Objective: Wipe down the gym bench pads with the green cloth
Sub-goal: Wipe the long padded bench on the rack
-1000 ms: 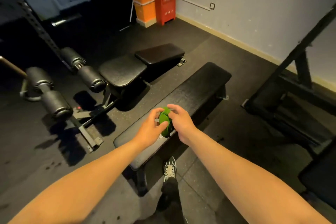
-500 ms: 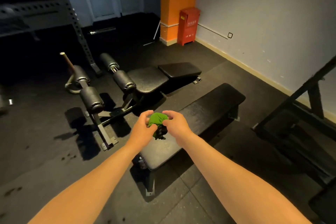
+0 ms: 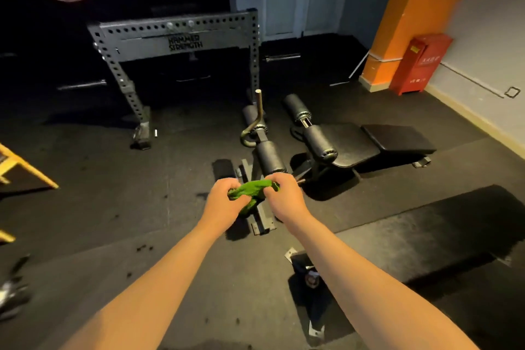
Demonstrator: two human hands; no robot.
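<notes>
Two bare forearms are stretched forward from the bottom edge. To the lower right, the long black pad of a flat bench [image 3: 431, 236] is seen lying across the dark rubber floor [image 3: 113, 207], its metal foot showing beneath the right forearm. Beyond the forearms, the green cloth [image 3: 251, 190] is held bunched up between both hands, in the air and clear of every pad. The fingers of the left hand [image 3: 224, 203] are curled round the cloth's left end, and its right end is pinched by the bent fingers of the right hand [image 3: 285, 199]. A loose fold of cloth is seen hanging below the left hand. Just behind the hands, a second bench [image 3: 350, 148] is set, with a seat pad, a back pad [image 3: 397, 138] and black foam rollers [image 3: 270, 158] on its frame. Farther off, a grey perforated steel rack [image 3: 176, 41] is stood against the dark background. At the far right, a red cabinet [image 3: 419, 65] is placed beside an orange pillar [image 3: 412, 17]
</notes>
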